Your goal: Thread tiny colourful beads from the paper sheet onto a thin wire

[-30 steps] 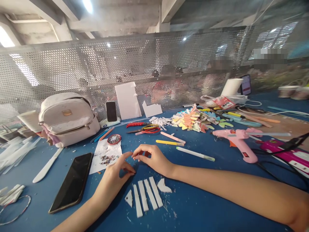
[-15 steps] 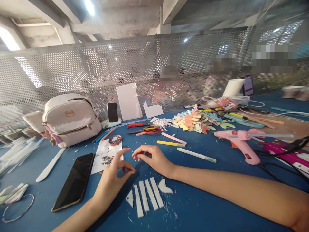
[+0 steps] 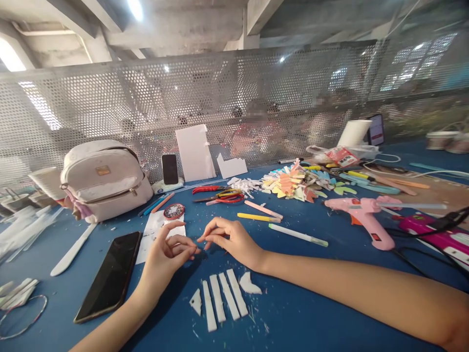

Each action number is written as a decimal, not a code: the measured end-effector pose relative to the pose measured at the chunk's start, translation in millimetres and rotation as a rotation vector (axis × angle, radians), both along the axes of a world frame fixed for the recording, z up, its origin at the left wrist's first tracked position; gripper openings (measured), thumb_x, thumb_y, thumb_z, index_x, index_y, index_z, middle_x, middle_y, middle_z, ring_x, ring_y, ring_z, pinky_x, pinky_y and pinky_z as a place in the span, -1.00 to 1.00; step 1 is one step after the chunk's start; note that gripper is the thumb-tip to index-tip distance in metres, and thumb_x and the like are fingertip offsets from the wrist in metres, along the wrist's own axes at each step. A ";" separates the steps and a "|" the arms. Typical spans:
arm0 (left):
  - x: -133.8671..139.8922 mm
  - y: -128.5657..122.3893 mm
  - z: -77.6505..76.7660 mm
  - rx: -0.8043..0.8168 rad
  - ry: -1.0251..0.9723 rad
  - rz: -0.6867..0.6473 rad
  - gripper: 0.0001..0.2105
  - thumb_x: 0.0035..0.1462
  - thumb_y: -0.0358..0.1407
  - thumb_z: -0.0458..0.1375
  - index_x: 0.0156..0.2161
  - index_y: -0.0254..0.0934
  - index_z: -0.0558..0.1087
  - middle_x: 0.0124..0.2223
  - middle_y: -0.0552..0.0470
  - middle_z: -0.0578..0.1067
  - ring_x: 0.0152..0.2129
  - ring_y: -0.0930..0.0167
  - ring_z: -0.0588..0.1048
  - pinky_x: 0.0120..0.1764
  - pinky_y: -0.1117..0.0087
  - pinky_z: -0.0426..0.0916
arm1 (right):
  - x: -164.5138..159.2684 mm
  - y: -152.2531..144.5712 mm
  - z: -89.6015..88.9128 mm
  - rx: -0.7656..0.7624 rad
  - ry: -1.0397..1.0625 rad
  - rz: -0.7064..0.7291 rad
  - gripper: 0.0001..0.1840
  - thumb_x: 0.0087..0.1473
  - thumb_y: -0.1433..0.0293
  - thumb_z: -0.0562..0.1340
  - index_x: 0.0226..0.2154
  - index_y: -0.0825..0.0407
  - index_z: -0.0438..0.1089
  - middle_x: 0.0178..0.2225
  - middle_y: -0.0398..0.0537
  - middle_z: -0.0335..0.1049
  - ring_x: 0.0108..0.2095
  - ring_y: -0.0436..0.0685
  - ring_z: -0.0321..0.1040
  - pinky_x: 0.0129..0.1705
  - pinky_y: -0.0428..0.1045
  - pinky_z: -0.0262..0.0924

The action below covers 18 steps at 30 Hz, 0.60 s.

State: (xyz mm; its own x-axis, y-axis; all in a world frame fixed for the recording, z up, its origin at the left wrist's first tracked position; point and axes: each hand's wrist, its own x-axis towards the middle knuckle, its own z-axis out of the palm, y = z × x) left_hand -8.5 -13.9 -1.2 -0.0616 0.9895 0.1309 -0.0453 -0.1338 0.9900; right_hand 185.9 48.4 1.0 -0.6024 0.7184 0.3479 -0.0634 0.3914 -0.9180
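My left hand (image 3: 171, 251) hovers above the blue table, thumb and middle fingertips brought together and index finger raised. Its tips almost meet those of my right hand (image 3: 234, 242), whose thumb and fingers are pinched. Anything between either set of fingertips is too small to make out. Below them lie white foam strips (image 3: 217, 297), several side by side. A small white triangular piece (image 3: 196, 301) with a dark dot lies at their left end, and a white notched piece (image 3: 250, 283) at their right. Behind my left hand is a white paper sheet (image 3: 144, 239) bearing a small red-rimmed round container (image 3: 173, 211).
A black phone (image 3: 110, 276) and white plastic knife (image 3: 73, 250) lie left, before a pale backpack (image 3: 104, 181). Pens (image 3: 258, 217), red-handled scissors (image 3: 230, 197) and colourful scraps (image 3: 289, 181) lie beyond my hands. A pink glue gun (image 3: 370, 215) with cables is right.
My left hand has closed its fingers into a pinch and shifted slightly left. My right hand stays nearly in place. The foam pieces lie as before.
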 end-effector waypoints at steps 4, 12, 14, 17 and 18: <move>1.1 -0.5 1.0 -0.010 -0.047 -0.014 -0.51 -0.06 -0.34 0.40 -0.05 -0.23 0.29 -0.44 0.14 0.60 -0.47 0.43 0.63 -0.31 0.47 0.49 | -0.1 -2.6 4.2 0.107 -0.041 -0.051 -0.91 0.13 0.51 0.23 -0.38 0.05 0.44 -0.40 -0.14 0.52 -0.40 0.03 0.48 -0.34 -0.11 0.29; 3.6 -4.8 1.3 -0.054 -0.086 -0.021 -0.49 -0.12 -0.34 0.44 -0.07 -0.24 0.34 -0.43 0.12 0.61 -0.45 0.39 0.65 -0.29 0.45 0.52 | 2.0 -5.5 2.4 0.445 -0.100 -0.118 -0.93 0.10 0.51 0.25 -0.39 0.03 0.39 -0.38 -0.13 0.44 -0.43 -0.01 0.27 -0.42 -0.13 0.16; 3.5 -5.3 0.3 -0.055 -0.081 -0.028 -0.49 -0.12 -0.34 0.45 -0.07 -0.24 0.34 -0.43 0.12 0.61 -0.46 0.40 0.64 -0.29 0.46 0.52 | 2.4 -5.9 1.0 0.521 -0.098 -0.111 -0.91 0.12 0.51 0.24 -0.39 0.03 0.36 -0.39 -0.14 0.43 -0.41 0.01 0.26 -0.38 -0.11 0.16; 3.4 -5.5 -1.2 -0.050 -0.070 -0.027 -0.51 -0.13 -0.34 0.45 -0.09 -0.25 0.36 -0.44 0.11 0.61 -0.49 0.41 0.63 -0.29 0.46 0.52 | 2.8 -6.2 0.0 0.593 -0.108 -0.102 -0.90 0.14 0.51 0.23 -0.38 0.01 0.33 -0.40 -0.15 0.42 -0.42 0.01 0.24 -0.35 -0.10 0.16; 3.5 -5.6 -1.5 -0.047 -0.066 -0.026 -0.51 -0.13 -0.35 0.45 -0.09 -0.25 0.36 -0.44 0.11 0.61 -0.48 0.41 0.63 -0.30 0.46 0.52 | 2.9 -6.2 -0.1 0.603 -0.113 -0.103 -0.90 0.14 0.51 0.23 -0.38 0.01 0.33 -0.39 -0.15 0.42 -0.42 0.01 0.24 -0.35 -0.09 0.16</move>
State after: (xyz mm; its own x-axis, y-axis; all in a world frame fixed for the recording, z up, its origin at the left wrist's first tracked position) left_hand -5.0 -19.5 -2.7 -0.0431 0.9958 0.0810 -0.1134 -0.0854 0.9899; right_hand 188.8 42.2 1.0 -0.5976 0.4719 0.6482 0.0871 0.8419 -0.5326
